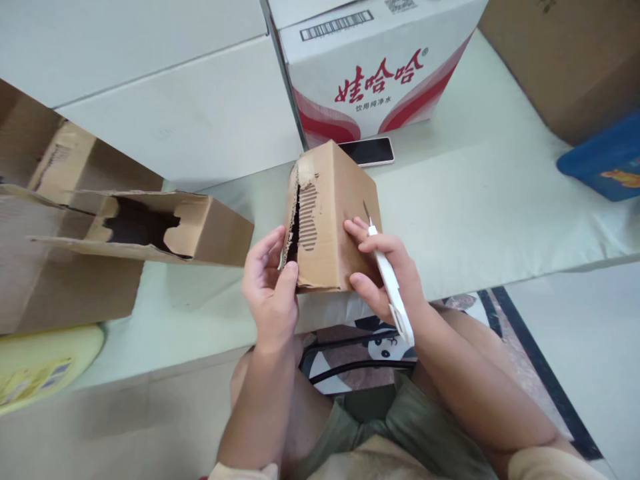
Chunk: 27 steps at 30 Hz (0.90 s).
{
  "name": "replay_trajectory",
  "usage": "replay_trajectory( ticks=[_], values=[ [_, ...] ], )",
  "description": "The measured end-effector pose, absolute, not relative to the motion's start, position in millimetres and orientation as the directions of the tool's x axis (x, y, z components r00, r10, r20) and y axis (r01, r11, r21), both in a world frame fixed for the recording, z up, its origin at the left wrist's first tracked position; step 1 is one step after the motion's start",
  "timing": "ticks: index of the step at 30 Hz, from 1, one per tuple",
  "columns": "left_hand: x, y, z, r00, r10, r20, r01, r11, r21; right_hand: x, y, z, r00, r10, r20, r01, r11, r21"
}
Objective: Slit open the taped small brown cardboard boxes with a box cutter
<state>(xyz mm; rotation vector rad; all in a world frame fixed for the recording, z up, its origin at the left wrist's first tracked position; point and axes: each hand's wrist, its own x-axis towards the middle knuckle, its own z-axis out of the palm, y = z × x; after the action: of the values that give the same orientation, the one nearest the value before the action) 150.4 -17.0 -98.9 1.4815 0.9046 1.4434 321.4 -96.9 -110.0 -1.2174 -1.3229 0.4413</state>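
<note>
A small brown cardboard box [353, 193] stands tilted in front of me at the table's near edge. Its left side has a ragged, partly open seam, and beside that a torn patch bares the corrugated layer. My left hand [270, 293] grips the box at this seam, thumb on the near corner and fingers at the torn edge. In my right hand [403, 270] is a white utility knife [390, 280], its thin blade out and pointing away from me. The fingertips of that hand also rest against the box's right face.
Left of the box lies an open cardboard box [227, 230], with larger cartons behind it. A phone [373, 151] lies by a white and red carton [370, 87]. A blue container [605, 160] is at right, a yellow-green one [50, 363] at lower left.
</note>
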Motion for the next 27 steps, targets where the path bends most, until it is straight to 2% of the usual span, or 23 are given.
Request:
replay_trajectory(
  ticks=[8,16,27],
  values=[
    [146,-16,-98,0.086,0.880,0.467,-0.036,-0.466,0.884,320,-99,-109,0.310,0.822,0.477,0.345,0.371,-0.862],
    [139,-15,-101,0.220,0.891,0.396,0.063,-0.418,0.906,320,-100,-109,0.330,0.833,0.444,0.314,0.347,-0.884],
    [137,-14,-101,0.236,0.885,0.401,0.073,-0.427,0.901,320,-99,-109,0.339,0.823,0.456,0.310,0.360,-0.880]
  ],
)
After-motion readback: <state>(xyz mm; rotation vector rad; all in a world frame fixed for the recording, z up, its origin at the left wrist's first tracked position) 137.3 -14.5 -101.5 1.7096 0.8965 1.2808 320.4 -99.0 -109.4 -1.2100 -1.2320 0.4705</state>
